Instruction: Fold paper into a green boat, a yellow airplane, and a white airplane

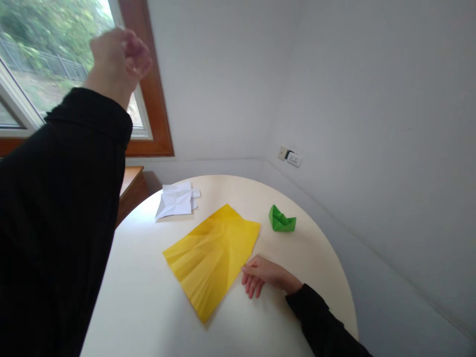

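Right hand (266, 275) is laid flat, grip wide, touching the yellow paper (211, 255) mid-bench (148, 307). Left hand (119, 59) is raised at 11 o'clock, curled, empty. Green paper boat (281, 219) is seen at 1 o'clock.

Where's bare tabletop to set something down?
Free: the near-left table below the yellow paper, and the right rim past the green paper boat. Crowded: the far middle, with the white folded paper, and by the right hand.
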Demonstrator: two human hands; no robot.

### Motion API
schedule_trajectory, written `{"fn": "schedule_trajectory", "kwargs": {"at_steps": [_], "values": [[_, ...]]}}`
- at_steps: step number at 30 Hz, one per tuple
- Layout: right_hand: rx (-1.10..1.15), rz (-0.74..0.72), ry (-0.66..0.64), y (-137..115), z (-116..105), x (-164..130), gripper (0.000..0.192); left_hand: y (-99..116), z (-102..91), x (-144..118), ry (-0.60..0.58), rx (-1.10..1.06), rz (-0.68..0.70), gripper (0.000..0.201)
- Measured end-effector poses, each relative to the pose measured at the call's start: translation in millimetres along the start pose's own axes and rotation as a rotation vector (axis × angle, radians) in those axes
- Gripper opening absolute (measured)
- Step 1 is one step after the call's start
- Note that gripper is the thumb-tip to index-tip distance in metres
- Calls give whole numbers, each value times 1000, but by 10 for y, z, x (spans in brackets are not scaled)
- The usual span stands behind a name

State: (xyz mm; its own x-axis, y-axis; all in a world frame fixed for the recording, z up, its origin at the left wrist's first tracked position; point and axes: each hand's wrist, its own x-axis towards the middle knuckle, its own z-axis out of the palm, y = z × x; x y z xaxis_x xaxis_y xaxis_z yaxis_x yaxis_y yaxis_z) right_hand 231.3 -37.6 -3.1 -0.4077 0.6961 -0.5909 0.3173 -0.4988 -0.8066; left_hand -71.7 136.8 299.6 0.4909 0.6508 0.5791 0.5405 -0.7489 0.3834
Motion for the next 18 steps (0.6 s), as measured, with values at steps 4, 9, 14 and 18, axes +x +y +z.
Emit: {"fn": "schedule_trajectory", "kwargs": {"at_steps": [4, 9, 14, 18], "values": [[-26, -14, -56, 0, -37, -32, 35, 327, -279, 663, 269, -614, 60, 24], [-136, 21, -254, -82, -59, -111, 37, 1039, 314, 526, 311, -347, 148, 18], [-274, 51, -393, -381, -168, -267, 41, 1215, 1325, -390, -348, 270, 379, 17], [-432, 2, -273, -901, -437, -362, 45, 904, 1949, -1037, -714, 475, 584, 12]]}}
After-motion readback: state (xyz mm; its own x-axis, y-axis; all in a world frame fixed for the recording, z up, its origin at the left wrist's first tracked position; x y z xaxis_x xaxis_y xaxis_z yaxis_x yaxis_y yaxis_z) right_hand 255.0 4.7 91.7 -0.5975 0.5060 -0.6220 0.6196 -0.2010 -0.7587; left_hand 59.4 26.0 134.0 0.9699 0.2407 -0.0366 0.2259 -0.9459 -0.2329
